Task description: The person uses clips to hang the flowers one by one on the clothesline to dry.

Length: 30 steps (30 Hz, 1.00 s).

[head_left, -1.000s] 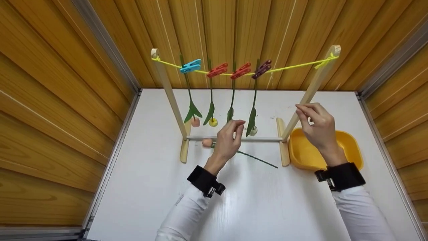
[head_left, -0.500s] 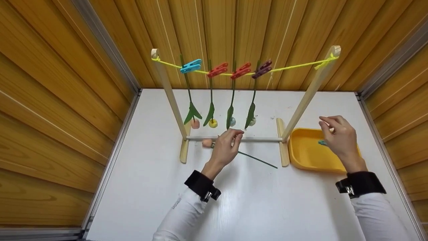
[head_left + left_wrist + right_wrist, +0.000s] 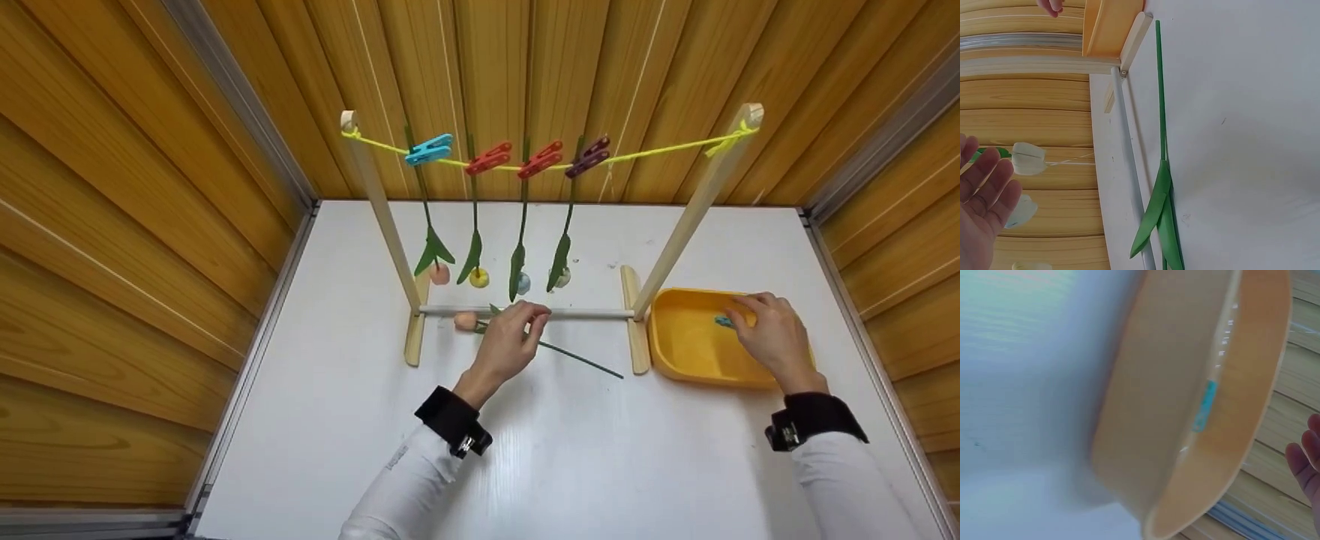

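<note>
My left hand, fingers loosely bent and holding nothing, hovers over a peach artificial tulip lying across the rack's lower bar. The tulip's green stem and leaves show in the left wrist view; its head is outside that view. Over the yellow plastic tub is my right hand, thumb and fingers apart. A teal clothespin sits in the tub, right by the thumb tip. The right wrist view shows this clothespin beyond the tub's near wall, with relaxed fingers at the right edge.
A wooden rack carries a yellow cord. Blue, red and dark purple clothespins hold several tulips head-down from it. Wood-grained panels wall in the white table.
My right hand has moved right and down from beside the rack's right post to over the tub. The left hand has lowered slightly, and the hanging tulips have swung a little.
</note>
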Each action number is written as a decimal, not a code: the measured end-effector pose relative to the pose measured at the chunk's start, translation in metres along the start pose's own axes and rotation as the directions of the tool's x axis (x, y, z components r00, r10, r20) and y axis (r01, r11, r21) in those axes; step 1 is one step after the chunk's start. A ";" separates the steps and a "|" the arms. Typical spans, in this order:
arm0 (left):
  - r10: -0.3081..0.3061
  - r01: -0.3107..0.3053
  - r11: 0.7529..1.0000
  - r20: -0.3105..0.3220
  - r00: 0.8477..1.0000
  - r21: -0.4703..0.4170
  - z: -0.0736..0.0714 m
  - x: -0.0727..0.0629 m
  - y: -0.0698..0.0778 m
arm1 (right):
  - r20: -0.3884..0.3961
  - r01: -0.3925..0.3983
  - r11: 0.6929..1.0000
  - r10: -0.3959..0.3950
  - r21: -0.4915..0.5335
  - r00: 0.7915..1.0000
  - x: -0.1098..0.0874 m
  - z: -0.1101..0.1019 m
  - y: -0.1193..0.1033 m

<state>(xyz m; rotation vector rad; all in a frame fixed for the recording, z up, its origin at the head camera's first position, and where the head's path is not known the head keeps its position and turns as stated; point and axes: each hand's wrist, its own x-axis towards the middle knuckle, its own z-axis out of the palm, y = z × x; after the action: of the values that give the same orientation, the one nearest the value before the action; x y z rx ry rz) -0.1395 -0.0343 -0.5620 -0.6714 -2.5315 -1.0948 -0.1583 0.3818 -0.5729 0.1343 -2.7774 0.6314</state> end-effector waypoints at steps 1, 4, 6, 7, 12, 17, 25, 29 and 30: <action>0.004 -0.004 1.000 0.003 1.000 0.006 0.001 -0.001 -0.001 | 0.022 -0.010 1.000 0.010 0.000 1.000 -0.001 0.002 0.003; 0.013 -0.013 1.000 0.009 1.000 0.021 0.003 -0.002 -0.002 | 0.071 -0.024 1.000 0.024 -0.001 0.997 -0.004 0.007 0.013; 0.018 -0.018 0.999 0.012 1.000 0.028 0.004 -0.003 -0.003 | 0.108 -0.028 1.000 0.029 -0.005 0.994 -0.005 0.009 0.019; 0.020 -0.020 0.999 0.014 1.000 0.030 0.004 -0.004 -0.003 | 0.130 -0.031 0.999 0.032 -0.011 0.991 -0.005 0.010 0.022; 0.019 -0.020 0.999 0.027 0.999 0.044 0.005 -0.007 -0.005 | 0.273 -0.055 0.998 0.065 -0.043 0.960 -0.005 0.014 0.033; 0.026 -0.028 0.998 0.038 0.999 0.053 0.007 -0.011 -0.008 | 0.390 -0.073 0.995 0.092 -0.063 0.916 -0.003 0.015 0.037; 0.058 -0.060 0.995 0.035 0.998 0.085 0.012 -0.013 -0.009 | 0.507 -0.101 0.990 0.137 -0.098 0.851 0.003 0.021 0.038; 0.055 -0.058 0.995 0.040 0.998 0.079 0.012 -0.011 -0.008 | 0.521 -0.110 0.988 0.150 -0.108 0.840 0.005 0.026 0.041; 0.052 -0.055 0.995 0.040 0.998 0.078 0.012 -0.010 -0.008 | 0.519 -0.104 0.989 0.145 -0.107 0.842 0.006 0.026 0.042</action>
<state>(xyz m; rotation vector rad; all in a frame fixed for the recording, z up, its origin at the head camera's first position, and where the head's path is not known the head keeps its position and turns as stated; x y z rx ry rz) -0.1361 -0.0335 -0.5794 -0.7411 -2.5585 -0.9673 -0.1769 0.4077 -0.6108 0.1260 -3.3629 0.5891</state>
